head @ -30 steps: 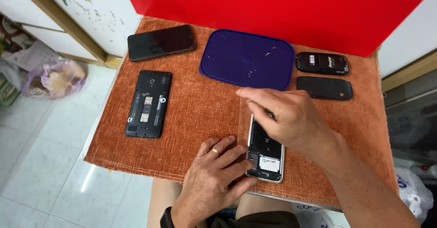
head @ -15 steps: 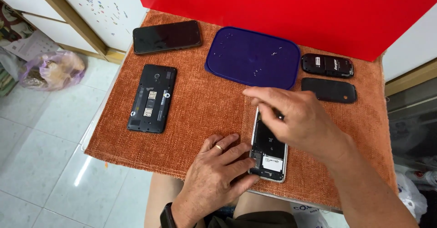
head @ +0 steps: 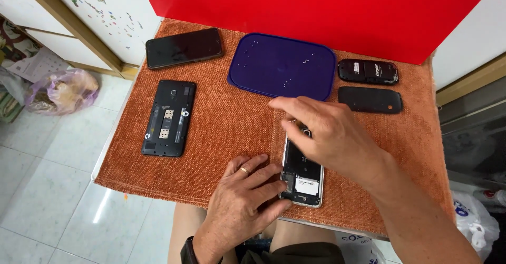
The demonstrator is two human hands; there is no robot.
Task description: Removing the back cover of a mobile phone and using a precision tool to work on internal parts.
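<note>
I press my left hand (head: 240,206) flat, fingers spread and grasping nothing, with the fingertips against the lower left side of the opened white-framed phone with its back cover off (head: 303,172), which lies near the front edge of the rough orange woven mat (head: 226,121). My right hand (head: 329,135) covers the upper end of this phone; the fingers are bent down on it, but I cannot tell if they pinch some part or only push. To do this well, I think the left fingers should hold the frame steady while the right works gently. Toward the mat's left edge lies a black phone without back cover (head: 168,118), a glossy black smartphone (head: 183,48) at the back left corner, a smooth dark blue plastic lid with rounded corners (head: 282,65) at the back edge, and two small black oval pieces (head: 369,85) near the right edge.
</note>
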